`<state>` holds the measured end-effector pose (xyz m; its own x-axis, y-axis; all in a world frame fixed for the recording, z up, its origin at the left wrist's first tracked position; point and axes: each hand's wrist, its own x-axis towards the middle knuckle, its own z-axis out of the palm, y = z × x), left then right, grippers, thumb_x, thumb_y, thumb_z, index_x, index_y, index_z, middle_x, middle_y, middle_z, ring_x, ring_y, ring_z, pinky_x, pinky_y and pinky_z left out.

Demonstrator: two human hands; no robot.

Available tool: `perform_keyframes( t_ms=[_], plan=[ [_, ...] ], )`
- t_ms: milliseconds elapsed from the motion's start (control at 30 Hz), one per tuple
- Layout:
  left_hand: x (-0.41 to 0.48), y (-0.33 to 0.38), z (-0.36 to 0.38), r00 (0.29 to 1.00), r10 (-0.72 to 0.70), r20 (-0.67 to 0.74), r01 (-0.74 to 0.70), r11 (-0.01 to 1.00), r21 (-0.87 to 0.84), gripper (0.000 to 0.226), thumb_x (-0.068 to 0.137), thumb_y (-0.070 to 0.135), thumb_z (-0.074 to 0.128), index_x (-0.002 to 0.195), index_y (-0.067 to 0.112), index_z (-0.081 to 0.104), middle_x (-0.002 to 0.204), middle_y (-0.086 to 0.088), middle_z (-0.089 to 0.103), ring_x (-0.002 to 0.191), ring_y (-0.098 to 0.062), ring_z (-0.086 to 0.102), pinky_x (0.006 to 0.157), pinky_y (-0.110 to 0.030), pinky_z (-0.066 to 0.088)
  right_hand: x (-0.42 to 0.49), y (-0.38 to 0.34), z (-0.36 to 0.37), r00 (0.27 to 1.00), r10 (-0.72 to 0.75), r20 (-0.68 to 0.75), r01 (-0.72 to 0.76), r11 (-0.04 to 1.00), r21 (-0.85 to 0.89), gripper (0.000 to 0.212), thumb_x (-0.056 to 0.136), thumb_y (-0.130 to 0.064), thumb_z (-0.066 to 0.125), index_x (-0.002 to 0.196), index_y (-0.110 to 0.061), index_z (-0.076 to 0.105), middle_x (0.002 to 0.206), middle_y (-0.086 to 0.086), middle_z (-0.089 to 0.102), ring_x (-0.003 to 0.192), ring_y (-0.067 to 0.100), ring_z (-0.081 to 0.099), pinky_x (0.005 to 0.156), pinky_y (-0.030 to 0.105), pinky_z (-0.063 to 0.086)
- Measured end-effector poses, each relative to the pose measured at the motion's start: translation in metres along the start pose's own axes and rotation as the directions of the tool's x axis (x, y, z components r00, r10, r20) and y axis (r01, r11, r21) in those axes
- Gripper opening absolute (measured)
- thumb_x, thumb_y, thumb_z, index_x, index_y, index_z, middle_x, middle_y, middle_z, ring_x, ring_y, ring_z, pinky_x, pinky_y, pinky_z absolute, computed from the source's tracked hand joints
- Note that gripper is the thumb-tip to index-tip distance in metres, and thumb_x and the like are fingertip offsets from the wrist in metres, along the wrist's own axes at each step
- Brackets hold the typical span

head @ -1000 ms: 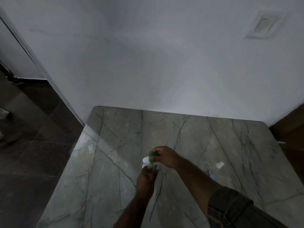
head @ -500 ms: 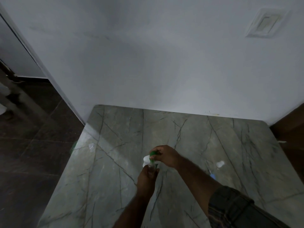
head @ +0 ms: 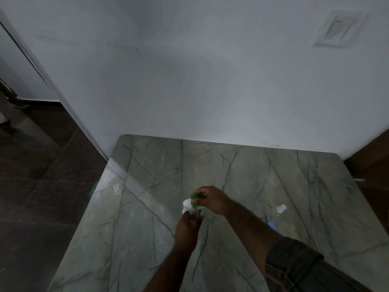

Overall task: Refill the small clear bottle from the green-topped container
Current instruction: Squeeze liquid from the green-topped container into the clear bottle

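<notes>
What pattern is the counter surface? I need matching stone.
Grey-green marble counter crossed by thin dark veins, clearest in the head view.

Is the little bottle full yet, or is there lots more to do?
Not finished, it seems. Done: both things are picked up over the marble table. In hand: the left hand holds the small clear bottle from below, and the right hand tips the green-topped container over its mouth. How full it is cannot be seen. Left: finish filling and close it; a small white piece, maybe its cap, lies nearby.
</notes>
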<state>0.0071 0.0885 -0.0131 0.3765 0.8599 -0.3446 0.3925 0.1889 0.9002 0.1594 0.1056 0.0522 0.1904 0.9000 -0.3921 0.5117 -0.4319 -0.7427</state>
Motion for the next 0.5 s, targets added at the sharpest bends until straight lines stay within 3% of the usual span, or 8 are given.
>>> perform_keyframes(
  t_ms=[233, 367, 500],
  plan=[
    [0.004, 0.0015, -0.0018, 1.0, 0.022, -0.007, -0.022, 0.999, 0.044, 0.027, 0.099, 0.043, 0.046, 0.095, 0.025, 0.065, 0.082, 0.006, 0.07, 0.075, -0.007, 0.065, 0.066, -0.021, 0.047, 0.0027, -0.0025, -0.0029, 1.0, 0.005, 0.017, -0.005, 1.0, 0.007, 0.03, 0.085, -0.031, 0.071, 0.111, -0.017, 0.071, 0.108, 0.001, 0.071, 0.098, 0.016, 0.065, 0.087, 0.029, 0.049],
    [0.0047, -0.0009, -0.0001, 1.0, -0.006, 0.001, 0.006, 0.999, 0.039, 0.026, 0.098, 0.042, 0.048, 0.096, 0.023, 0.066, 0.088, 0.002, 0.071, 0.083, -0.017, 0.068, 0.076, -0.033, 0.055, 0.0036, 0.0, 0.0014, 1.0, -0.007, -0.012, 0.007, 1.0, 0.009, 0.027, 0.083, -0.026, 0.073, 0.108, -0.014, 0.071, 0.106, 0.003, 0.072, 0.096, 0.017, 0.066, 0.083, 0.026, 0.049],
    [0.0029, -0.0011, 0.0, 1.0, -0.003, 0.017, 0.002, 1.0, 0.015, 0.03, 0.1, 0.043, 0.044, 0.097, 0.022, 0.066, 0.089, 0.001, 0.072, 0.082, -0.016, 0.068, 0.074, -0.029, 0.054, 0.0029, 0.0022, 0.005, 1.0, 0.006, -0.027, -0.005, 0.999, 0.038, 0.026, 0.083, -0.026, 0.073, 0.107, -0.015, 0.072, 0.105, 0.002, 0.072, 0.096, 0.017, 0.066, 0.082, 0.025, 0.049]
  ],
)
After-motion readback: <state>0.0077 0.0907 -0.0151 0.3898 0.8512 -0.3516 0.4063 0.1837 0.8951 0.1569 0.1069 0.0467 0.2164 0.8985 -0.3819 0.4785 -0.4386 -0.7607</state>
